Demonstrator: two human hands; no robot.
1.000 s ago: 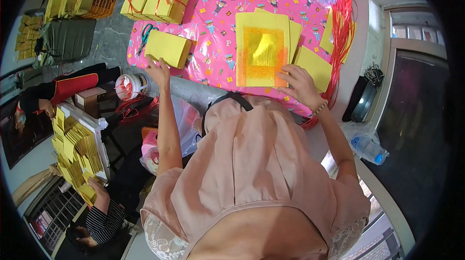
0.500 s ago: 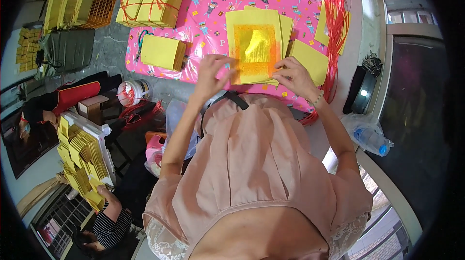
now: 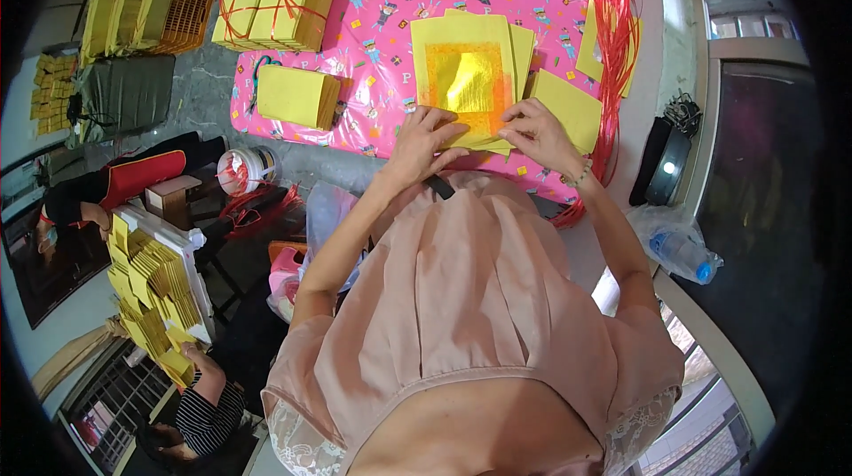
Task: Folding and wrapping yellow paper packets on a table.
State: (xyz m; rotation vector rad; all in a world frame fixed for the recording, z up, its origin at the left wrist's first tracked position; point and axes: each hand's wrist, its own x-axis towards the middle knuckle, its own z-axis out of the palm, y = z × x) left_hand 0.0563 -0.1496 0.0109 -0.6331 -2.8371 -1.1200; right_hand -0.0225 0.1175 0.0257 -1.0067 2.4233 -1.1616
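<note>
A yellow paper sheet (image 3: 466, 86) with an orange printed frame and a shiny gold foil square lies on top of a pile of yellow paper. At its near left edge, my left hand (image 3: 424, 143) has the thumb and fingers closed on the paper. My right hand (image 3: 540, 134) pinches the sheet's near right edge between thumb and fingertips. Beneath and beside it, more plain yellow sheets (image 3: 568, 112) fan out to the right. How many layers each hand grips is hidden by the fingers.
A pink patterned table cover (image 3: 382, 55) lies underneath. To the left are a yellow paper block (image 3: 295, 96), scissors (image 3: 264, 68) and tied yellow bundles (image 3: 284, 6). Red strings (image 3: 612, 77) hang along the right edge. At lower left, a person (image 3: 209, 405) handles yellow folded papers (image 3: 155, 285).
My left hand has moved right and closed on the sheet's near left edge. The sheet has shifted slightly left, while my right hand stays at its near right edge.
</note>
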